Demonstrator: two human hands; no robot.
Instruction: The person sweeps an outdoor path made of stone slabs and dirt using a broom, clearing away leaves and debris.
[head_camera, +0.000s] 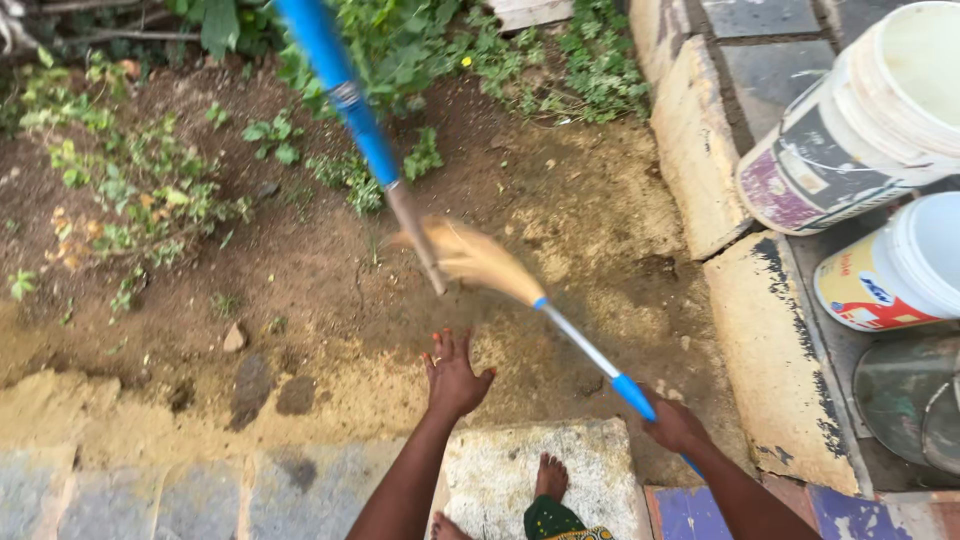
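1. Our bare foot (549, 476) is on the stone slab (520, 470).
2. Left hand (453, 375) hangs empty, fingers spread; right hand (672, 422) clenches the blue-handled broom (480, 262).
3. The broom's blurry bristles are over the dirt (300, 280); a wide swing could whack those buckets (860, 130).

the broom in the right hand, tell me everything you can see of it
The broom has a thin silver metal handle with blue grips at both ends and a head of tan straw-like bristles, blurred by motion. It slants from the lower right up to the left, its head above the sandy soil. The right hand grips its lower blue end; the left hand is open and apart from it. A second, thicker blue pole crosses near its head; whether they touch cannot be told.
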